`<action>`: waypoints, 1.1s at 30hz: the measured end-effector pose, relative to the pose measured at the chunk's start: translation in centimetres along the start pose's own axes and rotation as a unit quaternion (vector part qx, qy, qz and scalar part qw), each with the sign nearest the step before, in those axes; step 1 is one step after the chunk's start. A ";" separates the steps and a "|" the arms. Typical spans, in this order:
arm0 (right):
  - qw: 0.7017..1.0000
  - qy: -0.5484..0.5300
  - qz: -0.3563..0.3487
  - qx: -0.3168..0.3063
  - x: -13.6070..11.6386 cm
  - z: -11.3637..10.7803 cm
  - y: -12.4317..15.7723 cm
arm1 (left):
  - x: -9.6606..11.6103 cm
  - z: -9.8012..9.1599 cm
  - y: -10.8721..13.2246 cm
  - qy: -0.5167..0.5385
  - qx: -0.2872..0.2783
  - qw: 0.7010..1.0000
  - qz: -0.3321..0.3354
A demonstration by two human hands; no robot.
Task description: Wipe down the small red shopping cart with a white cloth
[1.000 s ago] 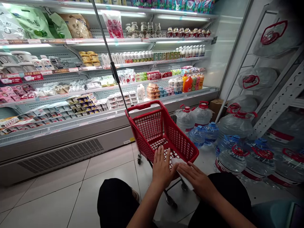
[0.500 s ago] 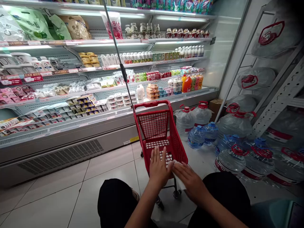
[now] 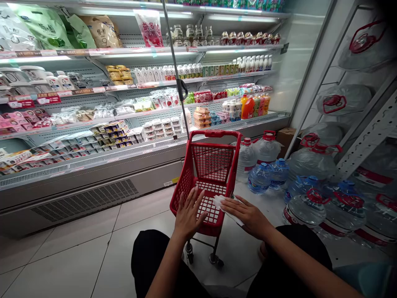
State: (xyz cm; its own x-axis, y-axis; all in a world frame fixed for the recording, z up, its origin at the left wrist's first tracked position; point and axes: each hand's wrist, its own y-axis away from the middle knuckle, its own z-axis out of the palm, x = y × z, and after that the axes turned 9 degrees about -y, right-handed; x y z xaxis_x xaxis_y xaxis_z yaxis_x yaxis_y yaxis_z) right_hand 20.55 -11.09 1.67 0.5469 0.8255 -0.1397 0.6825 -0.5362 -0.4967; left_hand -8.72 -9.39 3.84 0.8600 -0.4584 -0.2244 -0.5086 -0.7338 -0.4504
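Observation:
A small red plastic shopping cart (image 3: pixel 214 159) with grid walls and a tall thin pole (image 3: pixel 173 45) stands between my knees. My left hand (image 3: pixel 190 215) has its fingers spread and holds nothing; it is over the cart's near left edge, and I cannot tell whether it touches. My right hand (image 3: pixel 245 214) is at the near right side of the cart, its fingers over a crumpled white tissue (image 3: pixel 228 209). Part of the tissue sticks out past the fingertips and below the palm. Wheels (image 3: pixel 214 258) show under the basket.
An open chiller (image 3: pixel 149 85) with shelves of dairy goods and drinks runs along the back. Large water bottles (image 3: pixel 304 207) crowd the floor at right, beside a white perforated rack (image 3: pixel 359 153). Pale tiles (image 3: pixel 74 248) cover the floor.
The cart has turned, and its pole now stands further right in view. My hands have moved apart, the left one leftward with its fingers spread wider. More of the tissue shows.

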 end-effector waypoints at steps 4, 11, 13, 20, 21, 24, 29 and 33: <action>0.999 -0.042 0.008 -0.004 -1.6 2.5 -1.8 | 3.2 0.4 -1.0 0.050 -0.018 0.998 -0.031; 0.998 -0.048 -0.041 -0.005 -1.4 3.5 -2.9 | 4.9 1.5 -0.4 0.134 -0.028 0.987 -0.080; 0.999 -0.030 -0.037 0.014 0.1 2.6 -3.0 | 4.3 1.4 -0.1 0.141 -0.035 0.987 -0.072; 0.997 0.030 0.060 0.022 5.7 -0.9 -2.6 | 3.4 0.7 0.5 0.125 -0.042 0.988 -0.079; 0.997 0.034 0.068 0.022 5.9 -1.1 -2.5 | 3.1 0.7 0.7 0.120 -0.041 0.988 -0.083; 0.996 0.036 0.077 0.031 5.2 -0.6 -2.6 | 2.1 0.7 0.8 0.099 -0.046 0.988 -0.107; 0.998 0.026 0.048 0.032 1.4 1.6 -4.1 | 1.9 1.0 -0.6 0.040 -0.065 0.981 -0.179; 0.999 0.044 0.018 0.024 1.2 1.6 -4.6 | 2.8 1.2 -1.8 0.051 -0.070 0.987 -0.136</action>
State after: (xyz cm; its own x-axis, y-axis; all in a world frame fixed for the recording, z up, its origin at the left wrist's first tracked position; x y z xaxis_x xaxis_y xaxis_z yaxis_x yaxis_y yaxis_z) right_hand 17.30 -7.38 2.37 0.6132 0.7855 -0.0839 0.6380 -0.5551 -0.5336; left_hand -5.36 -8.81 3.00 0.9603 -0.2784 -0.0196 -0.2668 -0.8953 -0.3568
